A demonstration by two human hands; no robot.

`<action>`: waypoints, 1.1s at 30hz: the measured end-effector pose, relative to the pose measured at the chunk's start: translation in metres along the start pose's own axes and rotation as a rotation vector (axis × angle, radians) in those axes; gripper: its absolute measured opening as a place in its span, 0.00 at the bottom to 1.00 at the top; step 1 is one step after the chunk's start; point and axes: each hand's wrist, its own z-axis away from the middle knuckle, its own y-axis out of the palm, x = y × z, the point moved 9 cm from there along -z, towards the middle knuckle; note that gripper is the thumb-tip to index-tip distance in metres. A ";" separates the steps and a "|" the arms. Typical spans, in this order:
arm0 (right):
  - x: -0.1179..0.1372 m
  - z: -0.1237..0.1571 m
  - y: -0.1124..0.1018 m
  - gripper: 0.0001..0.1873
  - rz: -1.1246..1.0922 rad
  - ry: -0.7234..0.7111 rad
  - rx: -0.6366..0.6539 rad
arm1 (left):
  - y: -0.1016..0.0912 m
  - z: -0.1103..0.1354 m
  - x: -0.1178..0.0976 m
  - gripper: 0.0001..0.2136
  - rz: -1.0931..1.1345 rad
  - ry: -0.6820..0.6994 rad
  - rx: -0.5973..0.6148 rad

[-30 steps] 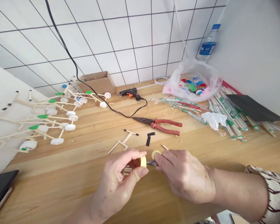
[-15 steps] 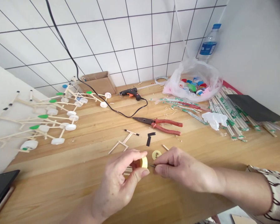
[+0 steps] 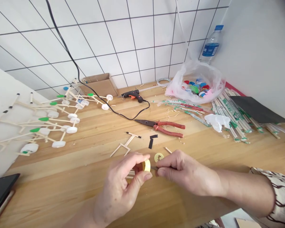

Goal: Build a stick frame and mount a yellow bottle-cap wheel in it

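Between thumb and fingers, my left hand (image 3: 123,183) grips a yellow bottle cap (image 3: 146,165) on its edge. My right hand (image 3: 180,172) pinches a thin, pointed metal tool (image 3: 154,168), its tip at the cap's face; most of the tool is hidden in the hand, so its kind cannot be told. A second yellow cap (image 3: 159,157) lies on the table just behind my right fingers. Beyond the hands lie a small frame of joined sticks (image 3: 126,145) with black ends, two black strips (image 3: 152,141) and a short stick piece (image 3: 168,150). More sticks (image 3: 130,174) show under my left hand.
Red-handled pliers (image 3: 160,125) and a corded glue gun (image 3: 132,95) lie farther back. Stick models with white cap wheels (image 3: 59,144) crowd the left. At the right are a plastic bag of caps (image 3: 194,82), wrapped chopsticks (image 3: 230,114) and a black sheet (image 3: 258,109).
Both hands keep almost the same place, with the tool still against the yellow cap. The whole view has shifted very slightly.
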 end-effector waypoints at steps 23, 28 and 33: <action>-0.010 0.001 0.009 0.17 -0.364 0.169 0.118 | -0.001 0.002 -0.006 0.12 -0.032 0.026 0.022; -0.016 0.001 0.009 0.15 -0.422 0.246 0.135 | -0.002 -0.001 -0.003 0.13 0.045 0.013 0.039; 0.016 0.002 -0.018 0.13 0.264 -0.131 -0.148 | 0.005 -0.002 0.025 0.13 0.230 -0.202 0.064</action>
